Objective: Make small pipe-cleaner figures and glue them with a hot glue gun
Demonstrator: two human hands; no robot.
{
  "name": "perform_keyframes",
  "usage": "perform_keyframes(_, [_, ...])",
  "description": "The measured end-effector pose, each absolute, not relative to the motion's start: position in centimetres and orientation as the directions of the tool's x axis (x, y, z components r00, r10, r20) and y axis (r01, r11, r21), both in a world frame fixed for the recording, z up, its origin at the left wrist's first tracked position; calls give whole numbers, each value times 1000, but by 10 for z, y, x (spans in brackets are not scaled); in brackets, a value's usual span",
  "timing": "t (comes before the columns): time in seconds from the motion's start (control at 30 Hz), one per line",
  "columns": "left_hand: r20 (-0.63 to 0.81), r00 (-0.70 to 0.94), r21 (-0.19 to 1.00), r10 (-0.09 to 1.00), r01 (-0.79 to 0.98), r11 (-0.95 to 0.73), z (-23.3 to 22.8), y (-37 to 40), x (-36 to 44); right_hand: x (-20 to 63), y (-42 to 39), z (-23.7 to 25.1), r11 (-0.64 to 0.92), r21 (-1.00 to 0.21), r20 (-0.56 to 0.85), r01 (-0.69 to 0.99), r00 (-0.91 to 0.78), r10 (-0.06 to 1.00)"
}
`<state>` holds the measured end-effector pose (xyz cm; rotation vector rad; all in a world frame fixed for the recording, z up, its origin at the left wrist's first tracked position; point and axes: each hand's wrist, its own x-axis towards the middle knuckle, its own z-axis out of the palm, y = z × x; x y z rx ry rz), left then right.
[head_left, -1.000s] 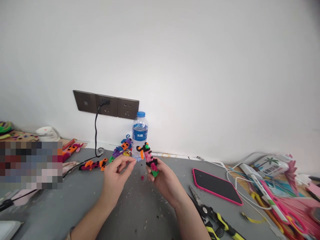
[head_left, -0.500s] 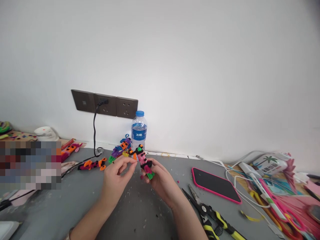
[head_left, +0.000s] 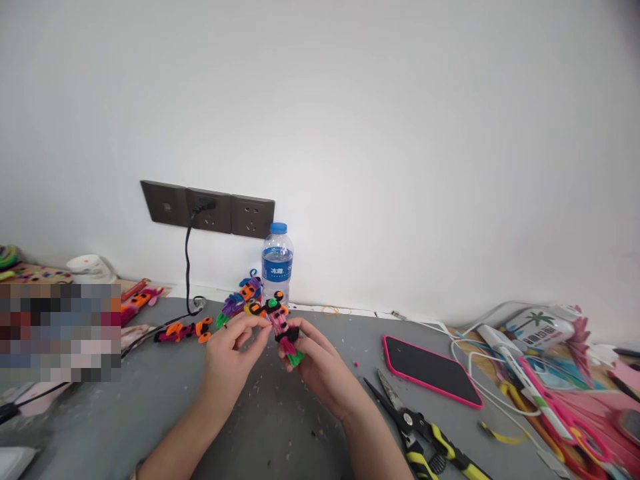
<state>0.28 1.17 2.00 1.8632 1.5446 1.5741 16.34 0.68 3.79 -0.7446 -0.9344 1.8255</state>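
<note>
My right hand (head_left: pixel 315 357) is closed around the lower part of a small pipe-cleaner figure (head_left: pixel 281 328), pink in the body with black bands, a green base and a green piece on its black-and-orange top. The figure is held upright, leaning slightly, above the grey mat. My left hand (head_left: pixel 237 343) has thumb and forefinger pinched together at the figure's left side. Whatever lies between those fingertips is too small to tell. Behind the hands, a purple, blue and orange pipe-cleaner figure (head_left: pixel 243 297) rests beside a water bottle (head_left: pixel 277 267). An orange and dark red one (head_left: pixel 184 331) lies to the left.
Black-and-yellow pruning shears (head_left: pixel 410 420) lie with blades apart on the grey mat (head_left: pixel 295 427), below a phone (head_left: pixel 433 370) in a pink case. White cables, pink scissors (head_left: pixel 590 440) and packets crowd the right. A black cord (head_left: pixel 188 267) hangs from the wall sockets (head_left: pixel 207 208).
The figure has turned a little and shifted slightly left in my right hand. My left fingertips stay pinched at its side, now closer against it.
</note>
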Motion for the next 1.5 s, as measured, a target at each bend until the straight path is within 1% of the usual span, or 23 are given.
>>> perform_keyframes(0.3, [570,-150,732,808,541,-415,24,10,3,163,6,37,-285,-845,-74,-452,-430,900])
perform_keyframes(0.5, [566,-126,726,815,544,-420,22,10,2,165,14,27,-227,-810,-54,-541,-316,947])
perform_keyframes(0.6, [560,-122,726,819,549,-415,20,11,1,167,16,24,-212,-808,-41,-549,-306,951])
perform_keyframes(0.83, [609,-120,689,784,570,-448,20,11,1,163,10,31,-278,-821,-88,-498,-371,924])
perform_keyframes(1.03, [603,-130,687,787,586,-430,19,12,1,163,10,32,-257,-835,-68,-487,-372,926])
perform_keyframes(1.3, [608,-125,683,784,586,-436,20,13,2,164,8,31,-260,-858,-77,-443,-390,918])
perform_keyframes(1.5, [629,-111,662,769,595,-456,19,13,2,166,9,30,-224,-889,-57,-399,-388,920])
